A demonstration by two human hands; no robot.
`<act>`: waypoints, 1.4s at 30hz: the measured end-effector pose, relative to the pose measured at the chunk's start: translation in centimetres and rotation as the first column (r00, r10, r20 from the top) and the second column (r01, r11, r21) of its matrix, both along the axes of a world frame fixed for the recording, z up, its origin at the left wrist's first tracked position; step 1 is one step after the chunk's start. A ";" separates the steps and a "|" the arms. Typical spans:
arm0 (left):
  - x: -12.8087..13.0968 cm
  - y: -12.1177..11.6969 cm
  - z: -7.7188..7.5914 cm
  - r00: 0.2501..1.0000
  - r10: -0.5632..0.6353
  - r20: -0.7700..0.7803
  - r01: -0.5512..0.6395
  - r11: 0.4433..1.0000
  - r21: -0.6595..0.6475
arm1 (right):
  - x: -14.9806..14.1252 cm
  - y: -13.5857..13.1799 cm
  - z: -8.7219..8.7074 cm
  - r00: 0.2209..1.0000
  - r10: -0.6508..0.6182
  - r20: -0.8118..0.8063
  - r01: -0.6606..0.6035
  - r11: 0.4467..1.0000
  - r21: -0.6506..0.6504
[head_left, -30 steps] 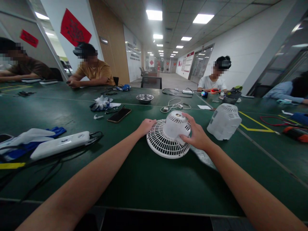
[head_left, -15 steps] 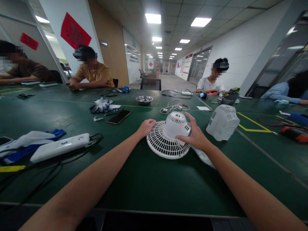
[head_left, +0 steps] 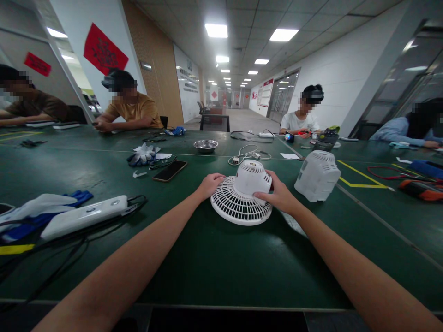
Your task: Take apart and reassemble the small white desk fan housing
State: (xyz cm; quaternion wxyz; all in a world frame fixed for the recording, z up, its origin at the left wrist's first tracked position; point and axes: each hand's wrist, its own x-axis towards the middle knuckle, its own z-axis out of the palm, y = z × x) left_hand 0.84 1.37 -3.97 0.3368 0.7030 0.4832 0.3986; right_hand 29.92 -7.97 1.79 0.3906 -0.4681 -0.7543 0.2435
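Note:
A white fan grille (head_left: 228, 203) with a domed motor housing (head_left: 252, 180) lies on the green table, dome up. My left hand (head_left: 209, 185) is closed on the grille's left rim, its fingertips partly hidden behind the edge. My right hand (head_left: 278, 193) grips the right side of the housing, thumb in front and fingers round the back. Right of it stands a whitish translucent plastic housing (head_left: 317, 177) with vent slots. A shiny clear piece (head_left: 296, 226), perhaps plastic, shows partly beneath my right wrist.
A phone (head_left: 170, 170), gloves (head_left: 143, 154) and a metal bowl (head_left: 206, 146) lie beyond my left hand. A white power bank-like box (head_left: 85, 216) with black cables is at left. A white cable (head_left: 249, 154) lies behind the fan. Several people sit around the table.
My right hand's fingers have closed in from a raised, spread pose onto the motor housing. The left hand stays on the grille rim. The view has shifted slightly.

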 end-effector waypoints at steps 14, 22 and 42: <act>0.0 -0.3 0.3 1.000 -0.005 -0.009 0.005 1.000 -0.004 | 0.1 0.0 0.1 0.999 0.008 0.032 -0.008 1.000 -0.026; 0.0 0.1 0.0 0.999 -0.001 -0.042 0.002 1.000 0.023 | 0.1 0.1 0.0 0.999 0.014 0.046 -0.014 1.000 -0.008; 0.1 -0.6 0.6 0.997 0.010 -0.081 -0.009 1.000 0.021 | 0.0 -0.1 0.2 0.999 0.003 0.042 -0.003 1.000 -0.004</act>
